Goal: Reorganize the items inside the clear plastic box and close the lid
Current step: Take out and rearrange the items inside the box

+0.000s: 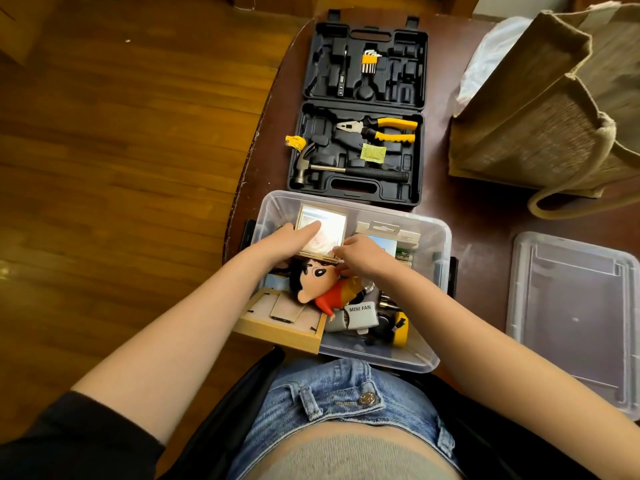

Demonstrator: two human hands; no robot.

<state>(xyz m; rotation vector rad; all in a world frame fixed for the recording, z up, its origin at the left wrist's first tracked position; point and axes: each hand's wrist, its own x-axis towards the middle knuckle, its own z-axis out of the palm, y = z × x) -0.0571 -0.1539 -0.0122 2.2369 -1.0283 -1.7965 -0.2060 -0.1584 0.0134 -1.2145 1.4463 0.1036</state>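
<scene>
Home, wood floor (parquet), jute bag

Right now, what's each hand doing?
Left hand: holds the gold-framed picture, fingers flat on its glass.
Right hand: pinches that frame's near edge.

One camera sits on the person's head; it looks forward and steeply down, close over the clear plastic box at the table edge; its wide view also takes in the wooden floor.
</scene>
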